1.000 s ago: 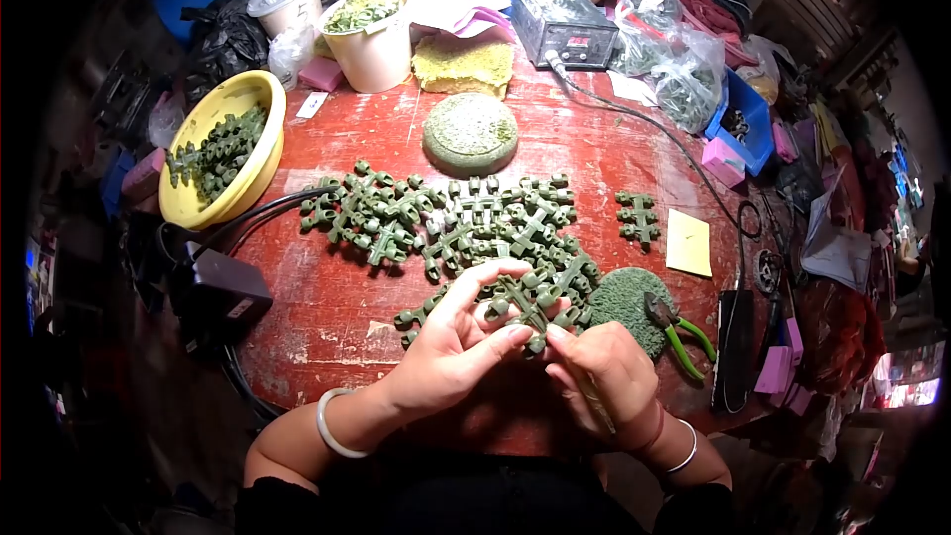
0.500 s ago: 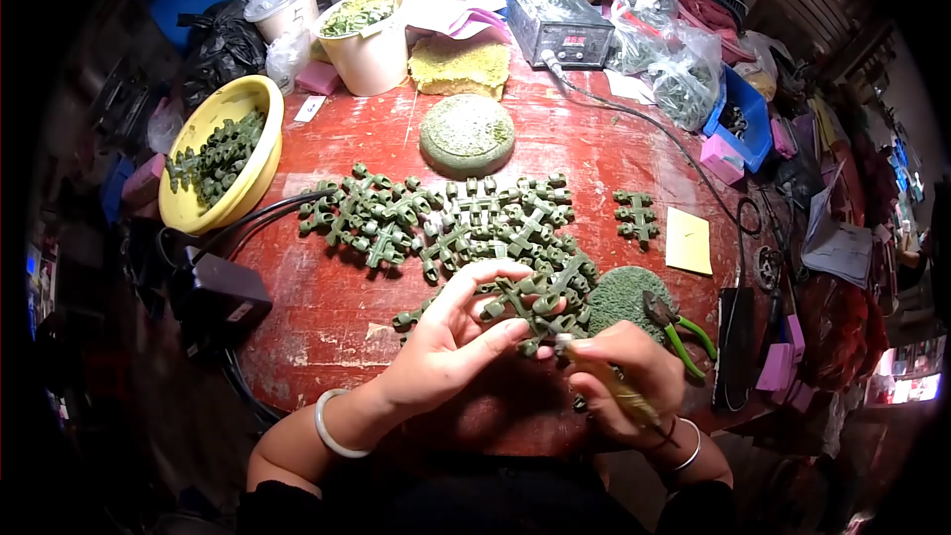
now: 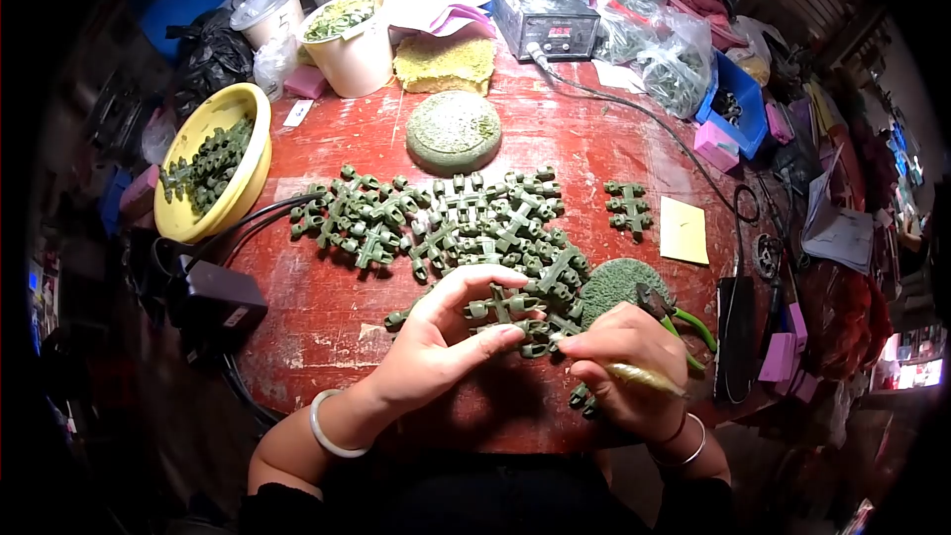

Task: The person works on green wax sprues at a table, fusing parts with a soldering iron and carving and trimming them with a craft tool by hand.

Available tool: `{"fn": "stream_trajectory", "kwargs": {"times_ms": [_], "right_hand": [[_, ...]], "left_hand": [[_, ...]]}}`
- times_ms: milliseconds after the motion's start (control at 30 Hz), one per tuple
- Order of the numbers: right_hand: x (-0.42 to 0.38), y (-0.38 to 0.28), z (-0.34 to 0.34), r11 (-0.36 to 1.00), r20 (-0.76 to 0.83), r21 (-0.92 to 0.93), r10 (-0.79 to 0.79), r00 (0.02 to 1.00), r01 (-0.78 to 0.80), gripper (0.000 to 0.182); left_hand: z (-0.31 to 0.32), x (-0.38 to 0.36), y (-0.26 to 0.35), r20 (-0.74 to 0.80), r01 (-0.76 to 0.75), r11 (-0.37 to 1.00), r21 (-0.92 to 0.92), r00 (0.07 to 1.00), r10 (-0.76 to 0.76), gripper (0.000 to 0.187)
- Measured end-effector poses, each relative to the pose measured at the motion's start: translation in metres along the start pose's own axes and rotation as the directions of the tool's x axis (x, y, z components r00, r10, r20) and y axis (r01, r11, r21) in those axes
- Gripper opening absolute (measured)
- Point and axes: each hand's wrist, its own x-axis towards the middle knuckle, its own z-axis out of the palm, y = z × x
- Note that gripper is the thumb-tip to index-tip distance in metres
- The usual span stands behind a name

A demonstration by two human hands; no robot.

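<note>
My left hand (image 3: 436, 342) is closed on a dark green branched piece (image 3: 503, 305) with tubular ends, pinched between thumb and fingers. Close to its right side, my right hand (image 3: 634, 362) grips a slim tool (image 3: 644, 377) with a yellowish wrapped handle. The tool's pale tip points at the green piece, partly hidden by my fingers. Just beyond both hands lies a heap of similar green pieces (image 3: 371, 223). Beside my right hand are a round green textured pad (image 3: 616, 289) and green-handled pliers (image 3: 693, 322), which overlap the pad in this view.
A yellow basin (image 3: 260, 163) of green pieces stands at left. Behind the heap sit a round green-white block (image 3: 453, 134), a sponge (image 3: 446, 64), a white bucket (image 3: 355, 64) and a box with a digital display (image 3: 547, 20). A yellow note (image 3: 684, 234) and blue bin (image 3: 748, 129) are at right.
The view has shifted slightly. The green piece in my left hand has turned and sits more upright. My right hand has tilted the tool's handle flatter, its tip staying near the piece.
</note>
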Motion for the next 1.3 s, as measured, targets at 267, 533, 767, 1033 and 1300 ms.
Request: {"fn": "stream_trajectory", "kwargs": {"times_ms": [267,533,767,1033,1300], "right_hand": [[-0.002,-0.001,0.006,0.999,0.062,-0.044,-0.028,0.998,0.031,0.023],[-0.005,-0.002,0.014,0.983,0.016,-0.139,-0.121,0.993,0.122,0.029],[-0.008,0.0,0.018,0.991,-0.044,-0.119,-0.072,0.996,0.066,0.022],[-0.003,-0.006,0.003,0.987,-0.143,-0.136,0.062,0.988,-0.082,0.012],[-0.007,-0.013,0.001,0.787,-0.052,0.436,0.507,0.86,-0.437,0.015]], "left_hand": [[0.0,-0.001,-0.003,-0.025,-0.075,0.995,0.072,0.997,0.077,0.043],[0.002,-0.003,-0.01,-0.023,-0.249,0.891,0.381,0.96,0.278,0.039],[0.008,-0.004,0.0,0.044,-0.361,0.682,0.636,0.9,0.435,0.037],[0.007,-0.005,-0.005,-0.026,-0.265,0.848,0.458,0.95,0.311,0.036],[0.003,-0.001,0.005,-0.051,0.054,0.998,-0.034,0.997,-0.056,0.039]]}}
